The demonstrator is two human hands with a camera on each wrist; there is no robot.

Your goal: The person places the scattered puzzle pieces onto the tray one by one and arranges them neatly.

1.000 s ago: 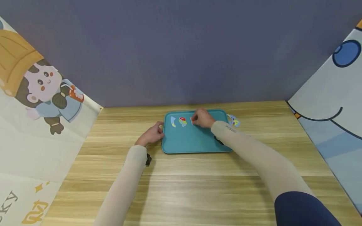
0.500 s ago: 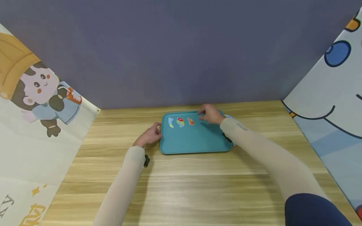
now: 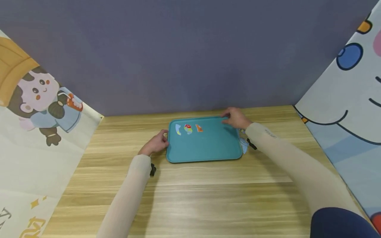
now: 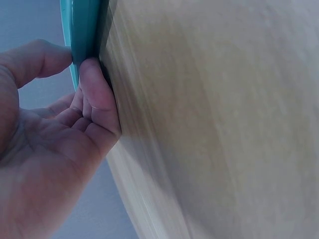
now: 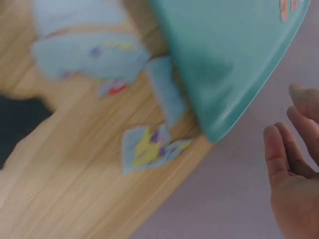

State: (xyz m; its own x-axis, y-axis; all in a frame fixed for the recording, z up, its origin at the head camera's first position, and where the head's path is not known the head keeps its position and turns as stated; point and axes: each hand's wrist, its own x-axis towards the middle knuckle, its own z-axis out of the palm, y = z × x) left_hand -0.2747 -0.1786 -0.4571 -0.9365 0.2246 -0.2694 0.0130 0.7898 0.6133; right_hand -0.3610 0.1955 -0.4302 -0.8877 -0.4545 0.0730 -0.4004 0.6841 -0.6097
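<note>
My left hand (image 3: 153, 143) is at the left rim of the teal tray (image 3: 205, 148). In the left wrist view its thumb and fingers pinch the tray's edge (image 4: 83, 25). Three small, flat printed cutouts lie in a row on the tray's left half: a pale blue and yellow strip (image 3: 177, 129), a red and yellow piece (image 3: 188, 129) and an orange piece (image 3: 199, 128). My right hand (image 3: 237, 118) hovers by the tray's far right corner. It holds nothing; its fingers (image 5: 275, 149) are loosely bent.
More flat printed pieces lie on the wooden table (image 3: 190, 195) beside the tray's right edge, including pale blue ones (image 5: 89, 55) and a yellow and purple one (image 5: 149, 149). A grey-blue wall (image 3: 190, 59) rises behind the table, with cartoon-printed panels at both sides.
My right hand has let go of the orange piece and moved right, toward the tray's far right corner. The orange piece now lies uncovered. My left hand stays at the rim.
</note>
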